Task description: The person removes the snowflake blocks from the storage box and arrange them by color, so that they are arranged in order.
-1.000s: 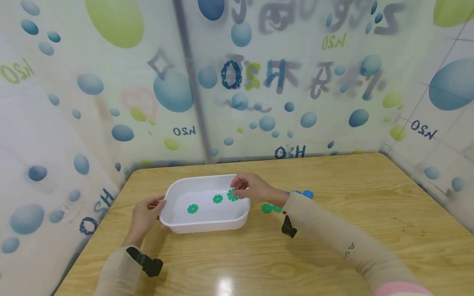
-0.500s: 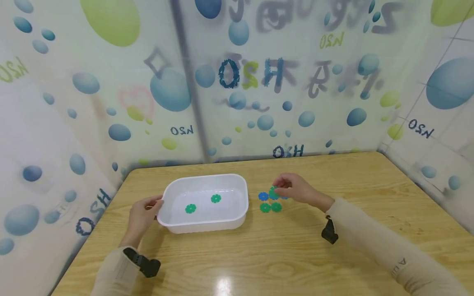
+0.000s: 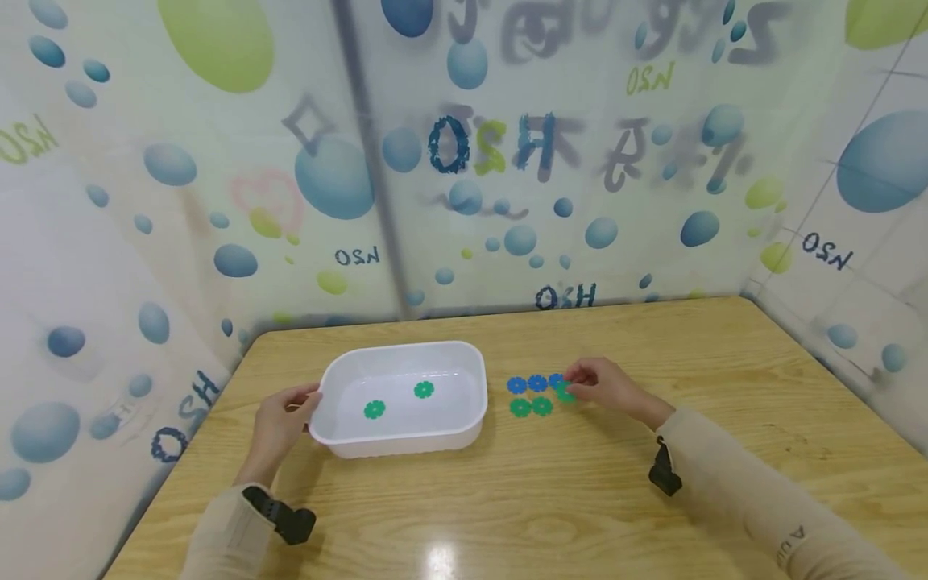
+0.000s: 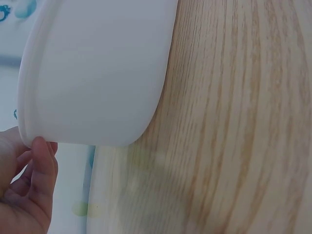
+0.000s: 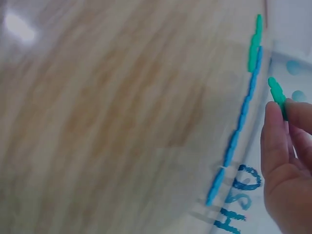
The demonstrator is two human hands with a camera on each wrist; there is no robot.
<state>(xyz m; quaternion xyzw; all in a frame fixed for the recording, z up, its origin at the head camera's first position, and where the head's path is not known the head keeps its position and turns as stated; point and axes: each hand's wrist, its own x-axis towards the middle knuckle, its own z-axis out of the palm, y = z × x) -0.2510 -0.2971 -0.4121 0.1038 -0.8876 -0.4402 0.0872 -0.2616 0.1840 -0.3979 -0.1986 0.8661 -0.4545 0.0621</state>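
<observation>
Between thumb and fingertips, my right hand [image 3: 605, 387] pinches a green flower-shaped plastic disc [image 3: 565, 393] at the right end of two rows of discs. In the right wrist view this green disc [image 5: 277, 95] appears edge-on, above the table. The back row has three blue discs [image 3: 537, 383], the rightmost partly covered by my fingers. Two green discs [image 3: 520, 408] lie side by side in the front row. My left hand [image 3: 279, 423] grips the left end of a white plastic tray [image 3: 399, 445] by its rim. Two green discs [image 3: 374, 409] lie apart inside the tray.
The wooden table [image 3: 507, 507] extends around the tray and discs, its back edge close to a wall covering [image 3: 464, 234] printed with blue and green bubbles. A dark wrist-worn camera [image 3: 293, 524] sits on the left wrist, another [image 3: 664, 471] on the right.
My right hand has carried a green disc from above the tray rightward to the rows, then slightly down and right to their end. The left hand stays at the tray.
</observation>
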